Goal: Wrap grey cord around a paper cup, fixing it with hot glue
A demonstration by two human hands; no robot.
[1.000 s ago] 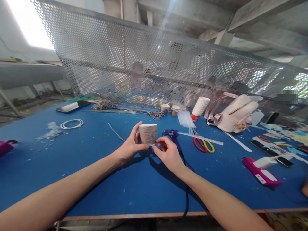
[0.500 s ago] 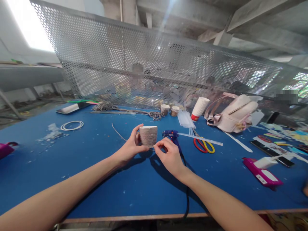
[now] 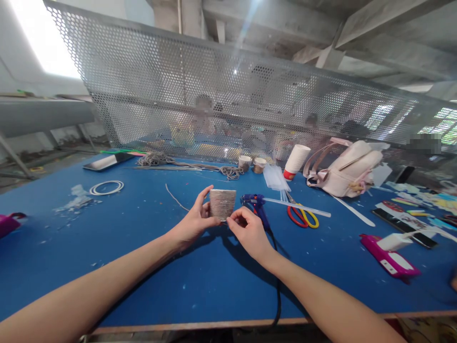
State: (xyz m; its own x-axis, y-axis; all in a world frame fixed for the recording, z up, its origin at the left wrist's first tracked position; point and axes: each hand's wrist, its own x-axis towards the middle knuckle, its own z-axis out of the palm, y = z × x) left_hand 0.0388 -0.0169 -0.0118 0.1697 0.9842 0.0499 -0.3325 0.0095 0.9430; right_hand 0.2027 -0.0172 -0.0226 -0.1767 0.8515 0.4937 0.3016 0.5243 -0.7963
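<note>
My left hand (image 3: 194, 222) grips a small cup wrapped in grey-brown cord (image 3: 222, 204), held upside down just above the blue table (image 3: 117, 247). My right hand (image 3: 249, 229) pinches at the cup's lower right edge, thumb and forefinger pressed together on the cord's end. A loose strand of cord (image 3: 174, 197) trails away to the left behind the cup. A blue glue gun (image 3: 257, 204) lies right behind my right hand, its black cable running toward the table's near edge.
Red and yellow scissors (image 3: 302, 215), clear glue sticks, a stack of paper cups (image 3: 297, 161), two wrapped cups, a cord pile (image 3: 157, 157), a white ring (image 3: 106, 187), a pink bag (image 3: 348, 169) and a magenta tool (image 3: 389, 257) lie around. A perforated metal screen stands behind the table.
The cup has tilted slightly and shifted a little right in my left hand. My right fingers have closed tighter on its lower edge.
</note>
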